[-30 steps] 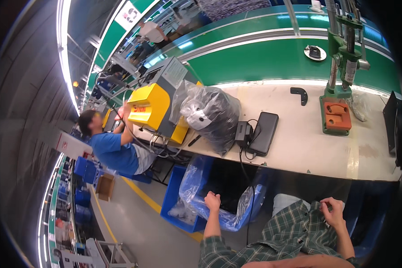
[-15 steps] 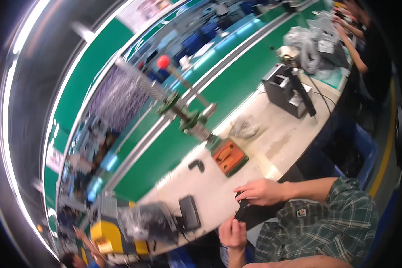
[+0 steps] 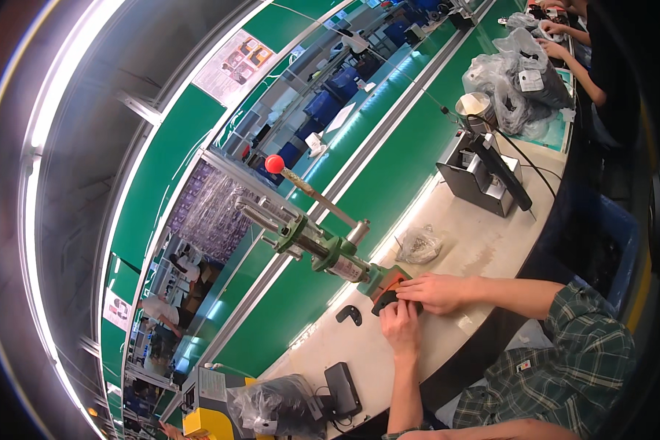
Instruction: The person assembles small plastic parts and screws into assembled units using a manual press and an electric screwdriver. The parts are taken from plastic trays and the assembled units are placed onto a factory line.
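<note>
Both hands are at the base of a green hand press [image 3: 337, 257] with a red-knobbed lever. My left hand [image 3: 401, 330] has its fingertips closed on a black curved plastic part [image 3: 386, 299]. This part lies on the orange fixture [image 3: 390, 284] under the press, which the hands partly cover. From the right, my right hand [image 3: 436, 292] reaches over the same part with its fingers together, pressed on it; its fingertips are partly hidden. A second black curved plastic part [image 3: 350, 315] lies on the bench, left of the fixture.
A crumpled clear bag [image 3: 419, 244] lies right of the press. Farther along the bench [image 3: 484, 235] are a black metal stand with a tool [image 3: 502, 169] and grey plastic bags [image 3: 521, 81] near a co-worker's hands. A black box [image 3: 342, 389] and bagged things [image 3: 279, 403] sit near left.
Both hands have moved forward from near my body to the press fixture, carrying the black plastic part. My view has shifted and become sharper.
</note>
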A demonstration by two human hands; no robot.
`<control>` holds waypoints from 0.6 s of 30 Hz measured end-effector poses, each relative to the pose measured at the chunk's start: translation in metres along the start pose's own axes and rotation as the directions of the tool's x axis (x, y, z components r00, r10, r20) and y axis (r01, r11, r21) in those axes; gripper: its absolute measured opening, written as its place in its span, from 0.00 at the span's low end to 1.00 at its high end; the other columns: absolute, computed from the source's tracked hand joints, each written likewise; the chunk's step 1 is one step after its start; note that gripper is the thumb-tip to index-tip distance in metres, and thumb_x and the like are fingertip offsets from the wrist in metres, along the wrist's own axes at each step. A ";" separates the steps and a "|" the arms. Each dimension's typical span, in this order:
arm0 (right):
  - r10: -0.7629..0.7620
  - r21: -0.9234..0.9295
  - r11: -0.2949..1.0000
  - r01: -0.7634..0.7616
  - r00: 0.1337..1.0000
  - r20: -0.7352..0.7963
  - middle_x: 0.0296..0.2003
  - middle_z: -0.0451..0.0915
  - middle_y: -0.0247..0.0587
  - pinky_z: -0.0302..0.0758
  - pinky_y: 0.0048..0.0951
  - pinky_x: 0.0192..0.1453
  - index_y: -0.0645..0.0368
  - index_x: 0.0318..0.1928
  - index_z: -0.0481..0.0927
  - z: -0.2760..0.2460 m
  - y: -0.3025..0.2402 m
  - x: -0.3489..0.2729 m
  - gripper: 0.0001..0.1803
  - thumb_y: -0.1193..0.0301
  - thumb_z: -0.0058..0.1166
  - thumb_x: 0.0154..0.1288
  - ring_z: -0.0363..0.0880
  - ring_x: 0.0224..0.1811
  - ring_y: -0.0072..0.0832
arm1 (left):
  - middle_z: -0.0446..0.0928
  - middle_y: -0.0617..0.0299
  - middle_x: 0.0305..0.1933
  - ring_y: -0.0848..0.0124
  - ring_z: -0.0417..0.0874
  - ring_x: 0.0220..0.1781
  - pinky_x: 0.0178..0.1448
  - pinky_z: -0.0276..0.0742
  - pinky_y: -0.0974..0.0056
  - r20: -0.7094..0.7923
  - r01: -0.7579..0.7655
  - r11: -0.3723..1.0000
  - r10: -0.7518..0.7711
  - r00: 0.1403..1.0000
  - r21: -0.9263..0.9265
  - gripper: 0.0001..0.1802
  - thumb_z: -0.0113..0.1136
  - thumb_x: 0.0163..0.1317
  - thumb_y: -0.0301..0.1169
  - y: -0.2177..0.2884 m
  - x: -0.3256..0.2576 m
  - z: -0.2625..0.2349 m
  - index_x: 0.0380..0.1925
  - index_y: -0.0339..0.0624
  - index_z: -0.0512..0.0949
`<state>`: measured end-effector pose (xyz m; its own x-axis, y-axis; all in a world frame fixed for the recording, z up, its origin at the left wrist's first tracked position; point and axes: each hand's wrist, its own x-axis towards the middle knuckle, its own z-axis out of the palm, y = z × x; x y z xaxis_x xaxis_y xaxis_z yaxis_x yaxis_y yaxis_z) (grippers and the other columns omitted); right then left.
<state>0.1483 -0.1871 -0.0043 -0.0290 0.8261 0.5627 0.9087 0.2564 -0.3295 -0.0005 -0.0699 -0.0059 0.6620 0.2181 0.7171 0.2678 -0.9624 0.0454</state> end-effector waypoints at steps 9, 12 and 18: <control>0.019 -0.207 0.978 0.038 0.963 0.269 0.73 0.74 0.48 0.68 0.49 0.75 0.60 0.68 0.74 -0.029 0.029 0.036 0.31 0.49 0.49 0.79 0.69 0.77 0.44 | 0.80 0.45 0.66 0.47 0.78 0.70 0.73 0.74 0.49 0.027 0.153 0.972 -0.151 0.988 -0.178 0.21 0.64 0.70 0.29 -0.029 -0.024 -0.048 0.60 0.32 0.81; -0.092 -0.073 0.991 0.112 0.968 0.232 0.72 0.74 0.48 0.69 0.50 0.74 0.60 0.66 0.75 -0.015 0.042 0.037 0.28 0.50 0.43 0.83 0.70 0.76 0.46 | 0.75 0.43 0.72 0.42 0.71 0.75 0.75 0.71 0.46 0.093 0.079 0.993 -0.071 0.993 -0.084 0.25 0.63 0.72 0.30 -0.045 -0.029 -0.044 0.66 0.30 0.76; -0.016 -0.181 0.981 0.067 0.964 0.266 0.79 0.65 0.45 0.66 0.53 0.77 0.59 0.70 0.71 -0.008 0.038 0.035 0.31 0.47 0.41 0.83 0.60 0.82 0.45 | 0.76 0.41 0.69 0.43 0.77 0.66 0.71 0.74 0.47 0.197 0.133 0.976 -0.098 0.975 -0.172 0.24 0.63 0.71 0.30 -0.018 -0.034 -0.046 0.65 0.31 0.77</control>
<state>0.1854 -0.1521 0.0088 -0.1537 0.9255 0.3460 0.9650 0.2160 -0.1489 -0.0600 -0.0677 0.0012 0.7572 0.3394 0.5581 0.2292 -0.9381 0.2595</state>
